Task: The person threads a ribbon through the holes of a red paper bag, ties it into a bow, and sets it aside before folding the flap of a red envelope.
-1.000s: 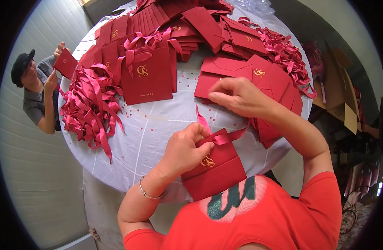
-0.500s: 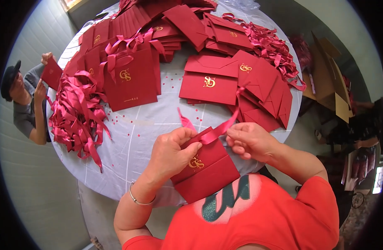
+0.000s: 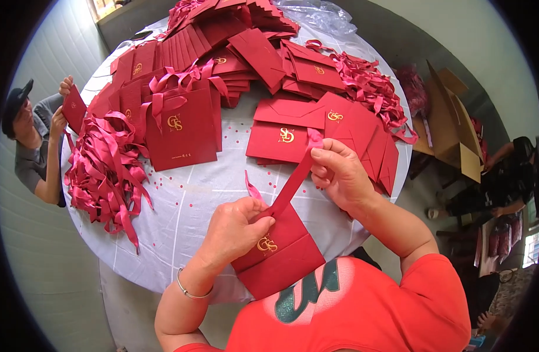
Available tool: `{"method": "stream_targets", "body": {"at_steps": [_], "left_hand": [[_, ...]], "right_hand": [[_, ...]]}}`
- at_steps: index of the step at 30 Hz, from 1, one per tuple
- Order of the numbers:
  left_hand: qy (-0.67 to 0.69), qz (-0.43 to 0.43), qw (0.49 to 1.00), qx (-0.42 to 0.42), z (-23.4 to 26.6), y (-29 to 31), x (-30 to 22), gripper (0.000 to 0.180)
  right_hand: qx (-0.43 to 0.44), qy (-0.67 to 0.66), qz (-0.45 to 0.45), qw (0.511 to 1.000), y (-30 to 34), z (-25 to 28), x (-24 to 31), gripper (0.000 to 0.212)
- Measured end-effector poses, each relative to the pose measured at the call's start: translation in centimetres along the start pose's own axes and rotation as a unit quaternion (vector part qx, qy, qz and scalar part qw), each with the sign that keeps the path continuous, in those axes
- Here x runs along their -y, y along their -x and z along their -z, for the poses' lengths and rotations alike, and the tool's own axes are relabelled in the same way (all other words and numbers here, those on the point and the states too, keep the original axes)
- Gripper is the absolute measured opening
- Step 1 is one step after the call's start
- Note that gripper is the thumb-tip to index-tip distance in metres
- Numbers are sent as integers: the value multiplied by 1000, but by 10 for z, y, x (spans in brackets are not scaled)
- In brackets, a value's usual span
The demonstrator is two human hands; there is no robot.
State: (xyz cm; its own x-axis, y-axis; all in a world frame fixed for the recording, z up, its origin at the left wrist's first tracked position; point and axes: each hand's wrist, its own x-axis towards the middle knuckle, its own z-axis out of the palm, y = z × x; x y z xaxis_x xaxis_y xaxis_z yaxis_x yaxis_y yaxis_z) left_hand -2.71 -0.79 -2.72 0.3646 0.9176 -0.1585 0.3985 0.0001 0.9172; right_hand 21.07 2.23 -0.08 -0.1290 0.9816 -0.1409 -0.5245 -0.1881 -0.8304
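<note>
My left hand [image 3: 231, 232], with a bangle at the wrist, pinches the top edge of a folded red paper bag [image 3: 287, 258] between thumb and fingers. That bag bears a gold emblem and leans toward my body at the table's near edge. A pink ribbon [image 3: 293, 186] runs taut from the bag's top up to my right hand [image 3: 343, 176], which grips it between thumb and fingertips. The ribbon's other end sticks up behind my left hand. Whether the ribbon passes through holes in the bag is hidden by my fingers.
Flat red bags [image 3: 284, 138] lie ahead; a ribboned bag [image 3: 181, 129] stands left of them. Loose ribbons heap up at left [image 3: 108, 176] and far right [image 3: 369, 82]. An open cardboard box [image 3: 454, 129] is beyond the table. A person [image 3: 37, 135] at left holds a red bag.
My right hand has moved up and away from the bag, drawing the ribbon out straight. My left hand keeps its pinch on the bag. The view has shifted slightly.
</note>
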Motion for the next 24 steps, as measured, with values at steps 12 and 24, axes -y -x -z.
{"method": "stream_targets", "body": {"at_steps": [12,24], "left_hand": [[-43,1,999,-4,1,-3,2,20],[-62,-2,998,-6,3,-3,-2,21]], "right_hand": [[52,20,88,995,-32,-6,35,5],[68,-29,87,993,-42,-15,42,10]]}}
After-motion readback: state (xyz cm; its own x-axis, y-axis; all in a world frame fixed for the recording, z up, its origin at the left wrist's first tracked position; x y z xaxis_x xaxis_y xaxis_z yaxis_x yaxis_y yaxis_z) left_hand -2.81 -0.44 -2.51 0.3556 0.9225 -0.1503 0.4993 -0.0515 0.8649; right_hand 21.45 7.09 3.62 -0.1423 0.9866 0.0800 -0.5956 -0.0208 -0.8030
